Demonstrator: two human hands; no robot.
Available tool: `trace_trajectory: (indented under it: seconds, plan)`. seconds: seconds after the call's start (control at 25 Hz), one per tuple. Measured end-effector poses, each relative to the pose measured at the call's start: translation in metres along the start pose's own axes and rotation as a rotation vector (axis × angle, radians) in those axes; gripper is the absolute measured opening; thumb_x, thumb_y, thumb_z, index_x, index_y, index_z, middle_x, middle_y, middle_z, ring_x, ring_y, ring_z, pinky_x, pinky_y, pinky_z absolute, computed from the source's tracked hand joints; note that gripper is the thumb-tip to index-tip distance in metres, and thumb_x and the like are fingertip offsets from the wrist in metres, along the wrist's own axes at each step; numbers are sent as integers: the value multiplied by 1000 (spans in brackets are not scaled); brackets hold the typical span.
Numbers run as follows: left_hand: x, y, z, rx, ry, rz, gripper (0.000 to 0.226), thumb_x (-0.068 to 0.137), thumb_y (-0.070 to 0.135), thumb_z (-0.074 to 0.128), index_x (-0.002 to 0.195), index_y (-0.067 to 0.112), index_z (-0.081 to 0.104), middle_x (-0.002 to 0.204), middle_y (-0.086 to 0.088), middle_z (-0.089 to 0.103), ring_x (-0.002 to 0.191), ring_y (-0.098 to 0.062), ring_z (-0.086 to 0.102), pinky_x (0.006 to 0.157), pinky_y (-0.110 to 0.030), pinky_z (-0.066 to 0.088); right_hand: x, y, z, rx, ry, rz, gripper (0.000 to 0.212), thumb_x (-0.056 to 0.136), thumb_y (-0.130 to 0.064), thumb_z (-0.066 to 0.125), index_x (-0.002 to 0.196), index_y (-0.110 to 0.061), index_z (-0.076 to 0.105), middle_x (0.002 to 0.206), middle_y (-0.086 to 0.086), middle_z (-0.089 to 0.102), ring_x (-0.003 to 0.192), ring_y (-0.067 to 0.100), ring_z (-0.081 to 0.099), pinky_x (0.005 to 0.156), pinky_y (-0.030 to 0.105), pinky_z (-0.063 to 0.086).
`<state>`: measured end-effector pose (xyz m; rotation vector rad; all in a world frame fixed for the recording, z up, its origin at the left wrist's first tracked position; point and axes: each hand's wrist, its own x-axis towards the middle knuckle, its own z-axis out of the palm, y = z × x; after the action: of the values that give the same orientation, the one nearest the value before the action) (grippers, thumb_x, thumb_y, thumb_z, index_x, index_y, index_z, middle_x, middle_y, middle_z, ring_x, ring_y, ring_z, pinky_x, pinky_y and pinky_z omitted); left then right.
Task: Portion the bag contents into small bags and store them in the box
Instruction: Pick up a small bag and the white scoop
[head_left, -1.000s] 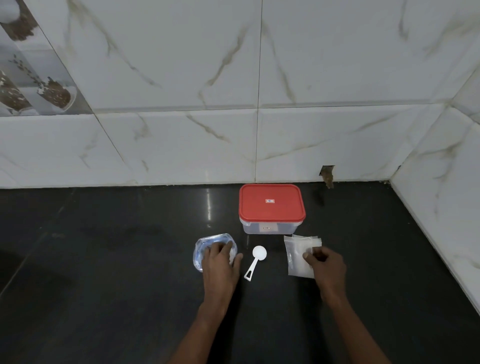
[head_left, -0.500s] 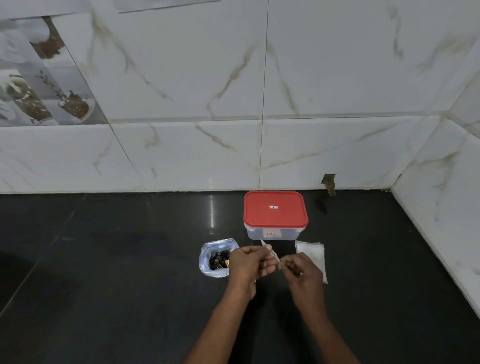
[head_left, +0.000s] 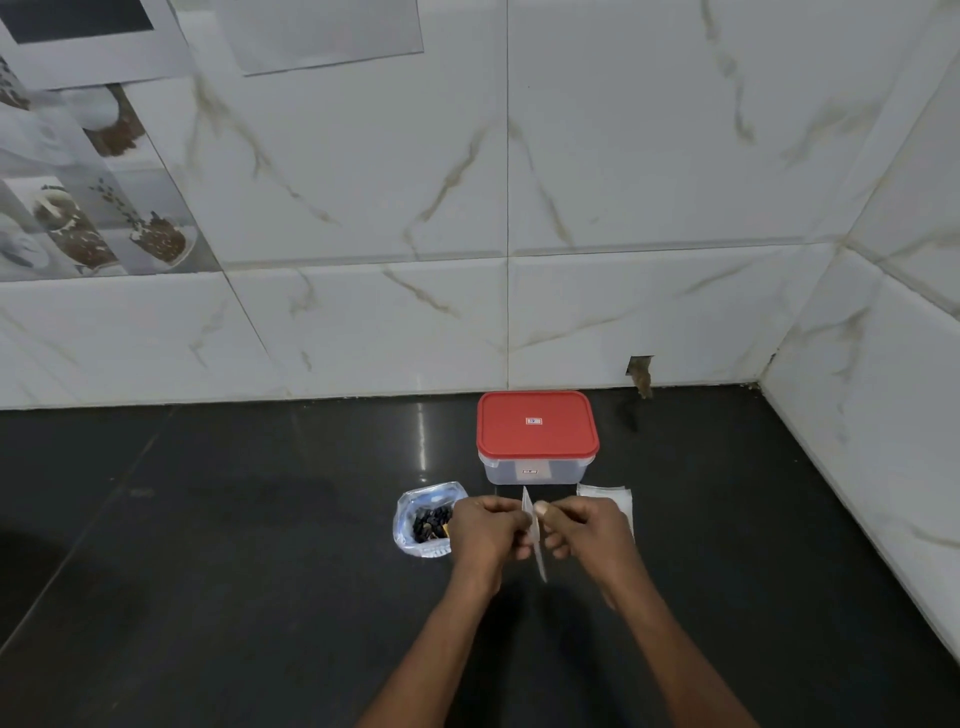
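Black glossy countertop (head_left: 208, 571) nearest, crossed by two bare forearms reaching in from the bottom edge. Just beyond, left hand (head_left: 485, 530) and right hand (head_left: 587, 530) close together above the counter, fingers curled, both pinching one small clear bag (head_left: 539, 558) near its upper part. Hangs edge-on between them, lower end pointing down toward the counter.

Just left of the left hand, resting on the counter: larger clear bag (head_left: 423, 519), mouth open and upward, dark pieces inside, right side partly hidden by the knuckles. Just behind the right hand and to its right: flat stack of empty small bags (head_left: 610, 496) lying on the counter, near part covered by the hand.

Farther back, between those two and near both: clear plastic box (head_left: 558, 470) with red lid (head_left: 509, 436) on, a small label at the lid's centre and another on the front wall.

Behind the box, white marble-look wall tiles (head_left: 363, 322) with tan veins, meeting a side wall at right. Small broken notch (head_left: 640, 368) at the wall's foot, right of the box. Far left, patterned tiles (head_left: 78, 223) picturing jars.
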<state>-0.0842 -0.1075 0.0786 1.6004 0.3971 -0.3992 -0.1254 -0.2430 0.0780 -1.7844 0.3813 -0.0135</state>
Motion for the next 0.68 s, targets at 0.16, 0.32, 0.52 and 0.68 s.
trace_trajectory:
  seconds: [0.16, 0.32, 0.52, 0.68]
  plan:
    - [-1, -4, -2, 54, -57, 6, 14, 85, -9, 65, 93, -3, 75, 77, -23, 74, 53, -21, 65, 55, -31, 59, 7, -9, 8, -22, -61, 53, 9, 86, -12, 72, 78, -10, 76, 67, 12, 72, 56, 20, 65, 60, 35, 57]
    - [-3, -10, -11, 97, -34, 24, 24, 85, -8, 61, 104, 1, 74, 76, -21, 75, 52, -21, 67, 56, -33, 59, 9, -7, 13, -181, -53, 79, 11, 85, -2, 67, 79, -7, 74, 66, 12, 72, 52, 18, 65, 55, 28, 57]
    - [-8, -5, -15, 771, 59, 284, 25, 80, 14, 62, 95, 20, 80, 84, 2, 77, 72, -18, 73, 65, -30, 57, 12, -8, 22, -768, -34, -41, 14, 84, -10, 60, 80, -14, 72, 78, 2, 72, 75, 17, 67, 73, 34, 58]
    - [1, -3, -31, 797, -117, 483, 7, 81, 39, 68, 86, 36, 72, 85, 7, 71, 91, -15, 69, 79, -36, 57, 12, -13, 18, -744, -56, -22, 15, 83, -9, 58, 76, -11, 72, 70, 7, 71, 66, 22, 69, 68, 36, 60]
